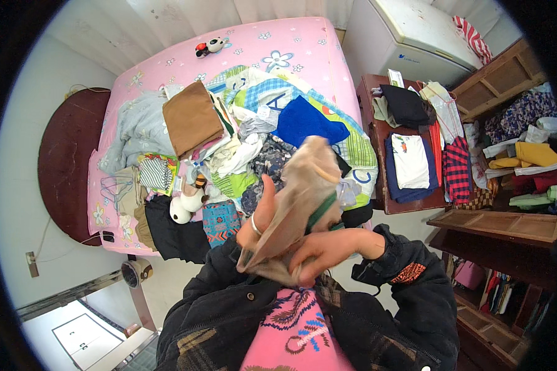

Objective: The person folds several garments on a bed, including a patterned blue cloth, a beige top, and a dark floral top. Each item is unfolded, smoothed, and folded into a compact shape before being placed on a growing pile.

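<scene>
In front of my chest hangs a crumpled beige-brown garment (296, 201) with a dark green band on one side; what kind of garment it is I cannot make out. My right hand (331, 249) pinches its lower edge. At its left edge is my left hand (263, 215), a ring on one finger, gripping the cloth from behind so that part of the hand is covered. Beyond the garment lies a blue folded cloth (310, 122). A dark, patterned garment (272, 162) is just past my left hand, and a teal patterned cloth (221, 222) lies nearer me.
The pink flowered bed (161, 65) carries heaped clothes, a brown folded stack (192, 117), a plush toy (185, 207) and black clothing (174, 230). At right, folded clothes (411, 162) lie on a dark red cabinet (377, 179). An open wardrobe (495, 226) and a white chest freezer (377, 46) stand beyond.
</scene>
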The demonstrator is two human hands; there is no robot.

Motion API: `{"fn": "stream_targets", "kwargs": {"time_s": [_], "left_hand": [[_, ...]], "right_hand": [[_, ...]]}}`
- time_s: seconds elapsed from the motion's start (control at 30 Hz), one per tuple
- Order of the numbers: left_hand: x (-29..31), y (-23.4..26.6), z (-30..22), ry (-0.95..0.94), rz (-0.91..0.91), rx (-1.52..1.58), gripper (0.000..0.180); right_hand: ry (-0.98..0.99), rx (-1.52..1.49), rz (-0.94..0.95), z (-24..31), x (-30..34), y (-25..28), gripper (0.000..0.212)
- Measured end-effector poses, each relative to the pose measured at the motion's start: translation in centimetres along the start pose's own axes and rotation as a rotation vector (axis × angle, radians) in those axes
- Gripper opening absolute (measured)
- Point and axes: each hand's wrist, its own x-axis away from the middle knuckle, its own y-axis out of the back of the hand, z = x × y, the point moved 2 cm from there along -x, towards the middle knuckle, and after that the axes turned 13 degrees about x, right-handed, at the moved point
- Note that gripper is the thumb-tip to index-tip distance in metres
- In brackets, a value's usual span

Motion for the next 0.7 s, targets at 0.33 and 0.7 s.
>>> {"fn": "stream_targets", "kwargs": {"time_s": [0.33,0.7], "left_hand": [[1.2,-4.7,-0.9,-0.258,-0.003,0.055,0.061],[5.5,-10.1,-4.7,-0.063,0.042,-0.438,0.050]], "right_hand": [[-0.356,-0.132,-0.867,-2.7,5.9,-1.6,0.025],[0.013,0.421,-1.206,6.5,6.0,4.0,0.074]]}}
